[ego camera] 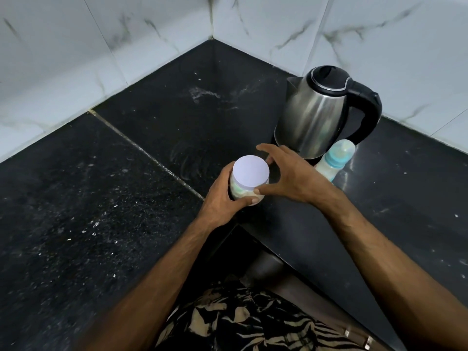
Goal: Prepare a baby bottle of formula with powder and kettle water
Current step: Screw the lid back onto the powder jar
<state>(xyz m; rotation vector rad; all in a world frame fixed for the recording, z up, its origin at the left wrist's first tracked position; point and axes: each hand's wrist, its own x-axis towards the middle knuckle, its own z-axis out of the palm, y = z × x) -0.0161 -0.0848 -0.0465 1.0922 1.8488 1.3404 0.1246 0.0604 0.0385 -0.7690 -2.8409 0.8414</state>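
Left hand [222, 196] grips the upright powder jar [247, 188]; right hand [291, 173], fingers spread, touches its lid [250, 173] directly left of the palm.

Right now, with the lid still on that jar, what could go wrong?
1. The jar stands near the counter's inner edge; a hard twist by the right hand might tip it, though the left hand grips it.
2. The baby bottle stands right beside the right wrist; an elbow swing could knock it over.
3. The kettle sits close behind and may be hot.
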